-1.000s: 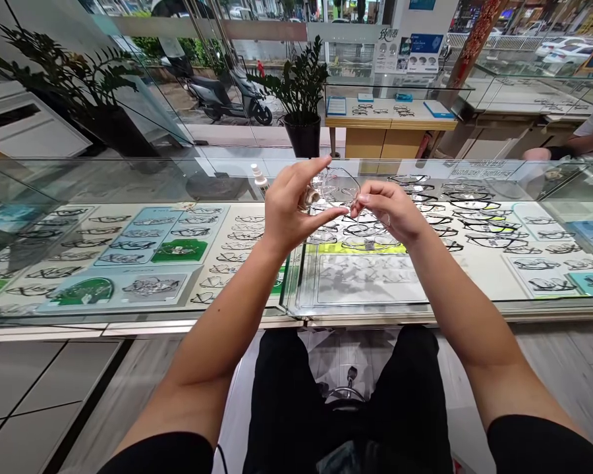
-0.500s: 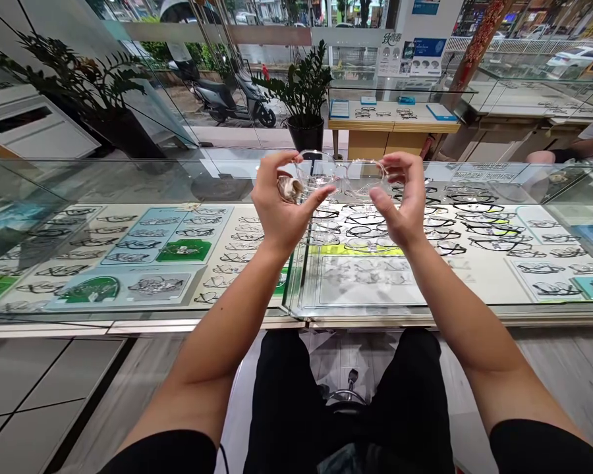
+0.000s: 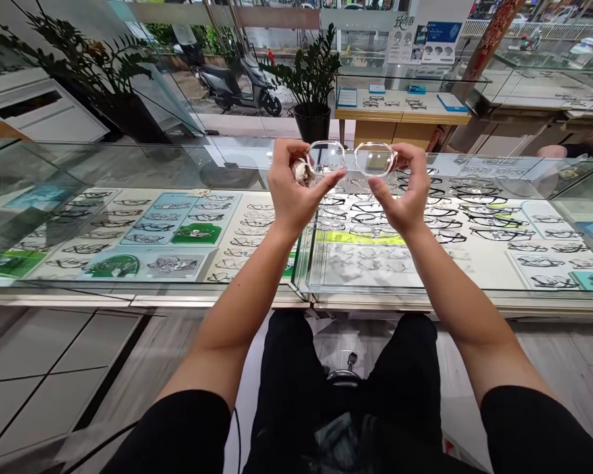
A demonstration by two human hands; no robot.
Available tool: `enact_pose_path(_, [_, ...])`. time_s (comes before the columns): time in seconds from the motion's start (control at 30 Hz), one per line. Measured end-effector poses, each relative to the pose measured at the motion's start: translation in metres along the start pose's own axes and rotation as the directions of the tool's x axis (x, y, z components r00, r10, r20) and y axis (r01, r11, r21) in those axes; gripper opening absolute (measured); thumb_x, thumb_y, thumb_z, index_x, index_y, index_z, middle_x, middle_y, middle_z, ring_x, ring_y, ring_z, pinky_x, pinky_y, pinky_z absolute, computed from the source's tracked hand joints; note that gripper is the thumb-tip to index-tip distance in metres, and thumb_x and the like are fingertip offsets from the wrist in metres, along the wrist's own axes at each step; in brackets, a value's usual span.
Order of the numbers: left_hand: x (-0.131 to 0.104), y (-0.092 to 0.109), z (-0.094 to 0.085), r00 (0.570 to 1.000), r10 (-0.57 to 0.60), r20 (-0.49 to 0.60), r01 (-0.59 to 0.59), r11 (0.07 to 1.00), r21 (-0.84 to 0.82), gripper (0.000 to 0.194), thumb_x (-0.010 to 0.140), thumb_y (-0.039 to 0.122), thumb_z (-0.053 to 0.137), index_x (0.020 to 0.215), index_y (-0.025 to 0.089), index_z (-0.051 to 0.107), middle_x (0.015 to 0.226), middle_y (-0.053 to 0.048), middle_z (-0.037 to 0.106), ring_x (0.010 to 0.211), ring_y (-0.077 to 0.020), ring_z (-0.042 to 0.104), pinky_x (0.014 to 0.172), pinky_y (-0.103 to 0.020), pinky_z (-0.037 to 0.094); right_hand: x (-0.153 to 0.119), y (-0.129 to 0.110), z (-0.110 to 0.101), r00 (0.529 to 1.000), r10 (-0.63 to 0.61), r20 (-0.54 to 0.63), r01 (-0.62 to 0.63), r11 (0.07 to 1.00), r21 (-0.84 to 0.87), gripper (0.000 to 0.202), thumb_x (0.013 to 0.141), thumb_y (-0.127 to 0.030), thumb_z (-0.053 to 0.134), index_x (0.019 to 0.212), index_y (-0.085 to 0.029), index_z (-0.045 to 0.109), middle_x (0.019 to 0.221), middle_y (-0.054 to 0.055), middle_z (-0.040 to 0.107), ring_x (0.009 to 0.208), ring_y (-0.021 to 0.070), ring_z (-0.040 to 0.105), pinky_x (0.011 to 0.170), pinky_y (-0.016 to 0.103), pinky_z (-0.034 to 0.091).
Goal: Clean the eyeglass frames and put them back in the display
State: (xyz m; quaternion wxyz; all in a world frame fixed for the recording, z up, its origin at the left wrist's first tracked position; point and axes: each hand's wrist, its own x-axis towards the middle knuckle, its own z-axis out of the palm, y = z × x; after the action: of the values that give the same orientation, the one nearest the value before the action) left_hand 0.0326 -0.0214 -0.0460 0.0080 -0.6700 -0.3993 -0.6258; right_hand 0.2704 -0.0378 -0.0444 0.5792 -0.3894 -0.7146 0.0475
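Observation:
A pair of clear-framed eyeglasses (image 3: 344,153) is held up above the glass counter, its lenses facing me. My left hand (image 3: 296,187) grips the left side of the frame, and a crumpled whitish cloth (image 3: 302,172) is tucked in the same palm. On the other side, my right hand (image 3: 404,191) pinches the right end of the frame between thumb and fingers. Beneath both hands, rows of eyeglasses (image 3: 375,217) lie inside the display case, seen through the glass top.
The glass display counter (image 3: 217,297) runs across in front of my knees. Beyond it stand a potted plant (image 3: 312,122), a low wooden display table (image 3: 400,117) and a large window with a scooter (image 3: 237,85) outside. At far right, part of another person (image 3: 556,151) shows.
Both hands keep hold of the eyeglasses; the frame now sits slightly higher in the picture and its rims catch more light. The view has tipped a little downward.

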Motion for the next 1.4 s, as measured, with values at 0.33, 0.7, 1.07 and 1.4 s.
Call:
enact_pose_path(0.33, [-0.052, 0.089, -0.117, 0.979, -0.053, 0.197, 0.036, 0.996, 0.086, 0.076, 0.085, 0.084, 0.075, 0.143, 0.037, 0.062, 0.114, -0.008, 0.070, 0.103, -0.0278, 0.073, 0.086, -0.046, 0.064, -0.057, -0.117, -0.046, 0.998, -0.002, 0.060, 0.000, 1.000, 0.030, 0.061, 0.092, -0.073, 0.073, 0.137, -0.033, 0.069, 0.131, 0.009, 0.069, 0.102, 0.0306, 0.067, 0.108, 0.059, 0.053])
enact_pose_path(0.7, [-0.138, 0.133, -0.188, 0.976, -0.113, 0.187, 0.109, 0.994, 0.030, 0.069, 0.084, 0.076, 0.083, 0.133, 0.028, 0.073, 0.099, -0.005, 0.070, 0.087, -0.0226, 0.068, 0.081, -0.037, 0.058, -0.143, -0.168, -0.052, 0.968, 0.071, 0.241, -0.114, 0.979, 0.169, 0.059, 0.091, -0.064, 0.081, 0.138, -0.031, 0.068, 0.111, 0.007, 0.070, 0.101, 0.0288, 0.066, 0.103, 0.051, 0.054])
enact_pose_path(1.07, [-0.011, 0.109, -0.206, 0.989, 0.143, 0.047, -0.150, 0.973, 0.178, 0.068, 0.082, 0.079, 0.082, 0.134, 0.036, 0.073, 0.117, -0.008, 0.070, 0.109, -0.0292, 0.070, 0.101, -0.048, 0.060, -0.007, -0.183, -0.032, 0.967, -0.151, 0.205, 0.124, 0.983, 0.138, 0.060, 0.091, -0.069, 0.082, 0.138, -0.034, 0.071, 0.128, 0.009, 0.075, 0.118, 0.0341, 0.068, 0.114, 0.057, 0.054])
enact_pose_path(1.4, [0.103, 0.101, -0.207, 0.966, 0.252, 0.063, -0.257, 0.886, 0.385, 0.063, 0.083, 0.062, 0.091, 0.135, 0.032, 0.072, 0.122, -0.008, 0.073, 0.110, -0.0317, 0.071, 0.097, -0.048, 0.061, 0.096, -0.171, 0.007, 0.961, -0.276, 0.028, 0.269, 0.951, 0.155, 0.053, 0.096, -0.052, 0.083, 0.144, -0.033, 0.071, 0.131, 0.011, 0.073, 0.112, 0.0307, 0.074, 0.098, 0.052, 0.065])
